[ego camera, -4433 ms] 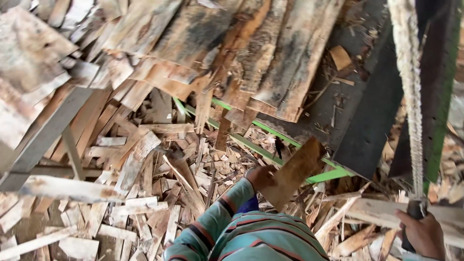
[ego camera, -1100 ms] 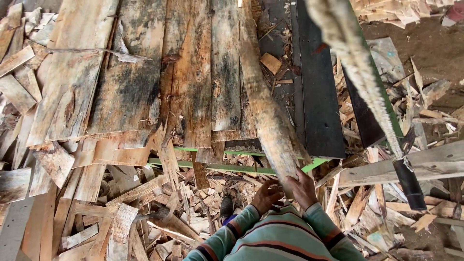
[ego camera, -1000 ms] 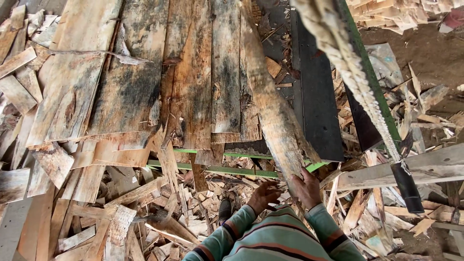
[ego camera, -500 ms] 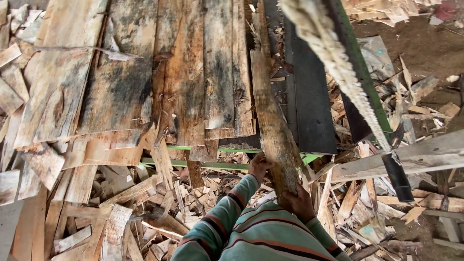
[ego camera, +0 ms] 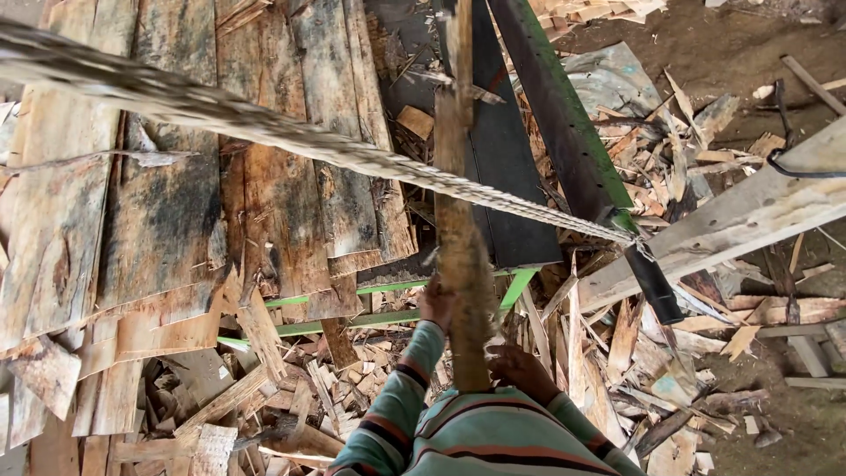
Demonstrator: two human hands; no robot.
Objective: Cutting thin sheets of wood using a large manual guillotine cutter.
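1. Since half a second ago the rope [ego camera: 264,123] has swung from the right to cross leftward above the plank [ego camera: 460,256].
2. Both hands grip that rough, bark-edged plank: left hand [ego camera: 438,306] on its left edge, right hand [ego camera: 522,368] low on its right.
3. Splintered offcuts [ego camera: 264,388] lie below-left of the hands.
4. Beyond the hands, weathered boards [ego camera: 264,176] and a dark green-edged beam [ego camera: 564,132].

Left hand [ego camera: 438,304] and right hand [ego camera: 520,368] both clenched, forearms extended forward.
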